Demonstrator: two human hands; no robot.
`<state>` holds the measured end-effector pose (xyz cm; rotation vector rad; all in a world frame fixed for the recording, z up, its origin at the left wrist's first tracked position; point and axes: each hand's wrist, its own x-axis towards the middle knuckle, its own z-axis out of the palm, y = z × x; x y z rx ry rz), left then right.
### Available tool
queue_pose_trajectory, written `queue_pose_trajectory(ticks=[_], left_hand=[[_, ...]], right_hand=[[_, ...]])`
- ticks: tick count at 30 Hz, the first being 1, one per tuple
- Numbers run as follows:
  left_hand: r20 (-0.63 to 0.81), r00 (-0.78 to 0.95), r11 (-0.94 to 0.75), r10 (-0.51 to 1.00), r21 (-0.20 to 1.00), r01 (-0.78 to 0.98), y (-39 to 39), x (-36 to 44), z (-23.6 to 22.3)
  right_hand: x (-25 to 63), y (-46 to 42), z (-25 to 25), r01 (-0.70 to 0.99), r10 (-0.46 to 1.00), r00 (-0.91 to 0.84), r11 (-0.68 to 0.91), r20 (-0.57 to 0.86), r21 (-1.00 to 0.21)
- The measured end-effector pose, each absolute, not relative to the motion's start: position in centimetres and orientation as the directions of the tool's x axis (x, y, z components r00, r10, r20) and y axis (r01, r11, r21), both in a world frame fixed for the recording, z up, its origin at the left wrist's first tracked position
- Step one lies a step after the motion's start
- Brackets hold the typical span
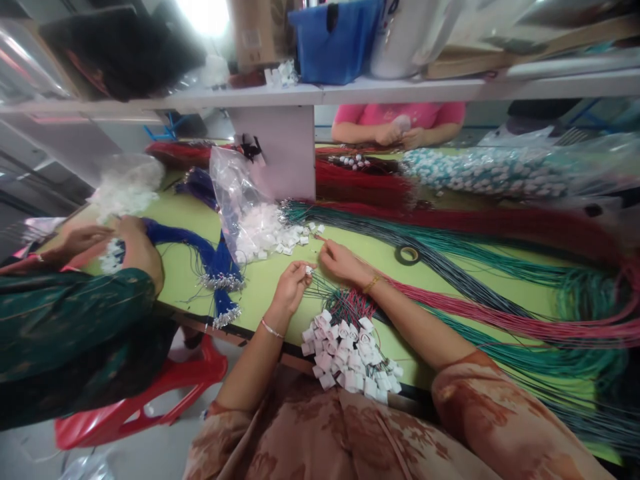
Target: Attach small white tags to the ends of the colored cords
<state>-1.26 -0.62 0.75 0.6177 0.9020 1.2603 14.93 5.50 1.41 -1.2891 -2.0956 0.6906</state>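
Note:
My left hand (pixel 293 288) is closed in a pinch around a small white connector (pixel 309 271), with thin dark wires trailing from it. Just to its right, my right hand (pixel 344 261) has its fingers pressed together on a red wire, whose tip (pixel 320 238) pokes out beyond them. Below both hands lies a heap of white connectors (pixel 345 350) on bundled green, red and grey wires, at the table's near edge. Loose white connector housings (pixel 287 241) are scattered past my fingers, spilling from a clear plastic bag (pixel 235 193).
Long red wires (pixel 450 300), grey wires (pixel 440 267) and green wires (pixel 500 257) stretch rightward. A black tape roll (pixel 407 255) lies among them. On the left, a co-worker's hands (pixel 107 237) work near blue wires (pixel 187 237). A shelf (pixel 350 93) crosses above; another person (pixel 400 123) sits opposite.

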Motion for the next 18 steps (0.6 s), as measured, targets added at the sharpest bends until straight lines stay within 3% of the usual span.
queue_pose_trajectory(ticks=[2,5,18], left_hand=[[-0.253,0.06,0.242,0.966,0.793,-0.559,-0.5,-1.3,0.6],[-0.262,0.067,0.249,0.963,0.765,-0.594,-0.4,-1.2,0.5],[-0.247,0.068,0.242,0.967,0.788,-0.566,-0.6,-1.0,0.5]], right_hand=[[15.3,4.2,1.9,0.446,0.892,-0.397,0.396,0.219,-0.803],[15.4,2.5,2.3,0.32,0.892,-0.398,0.354,0.215,-0.879],[14.7,1.1,1.8,0.414,0.922,-0.328,0.337,0.207,-0.845]])
